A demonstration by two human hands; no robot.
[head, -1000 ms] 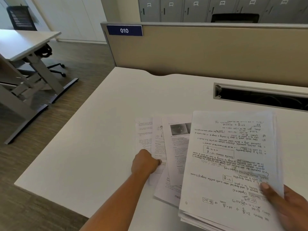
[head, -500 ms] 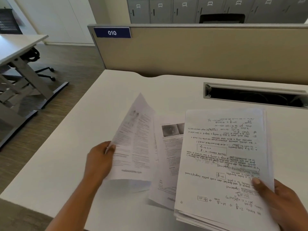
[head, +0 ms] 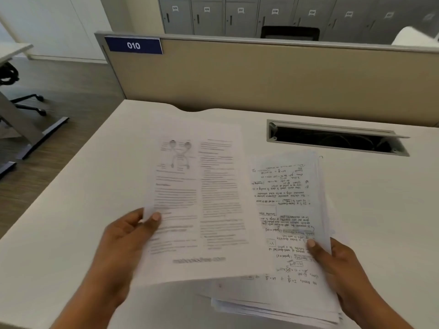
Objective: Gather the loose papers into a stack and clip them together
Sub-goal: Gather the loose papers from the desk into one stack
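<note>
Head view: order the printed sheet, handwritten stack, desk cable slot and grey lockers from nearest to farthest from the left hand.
1. printed sheet: pinched by the left hand itself.
2. handwritten stack: to its right, held by the right hand.
3. cable slot: set in the desk, farther back right.
4. lockers: beyond the divider, farthest.

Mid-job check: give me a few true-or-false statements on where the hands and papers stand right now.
1. The left hand pinches a printed sheet at its left edge. True.
2. The right hand is empty. False: it holds the stack, thumb on top.
3. A clip is already fastened on the stack. False: no clip shows on it.
4. The printed sheet overlaps the stack's left side. True.
5. The blue label on the divider reads 020. False: it reads 010.
</note>
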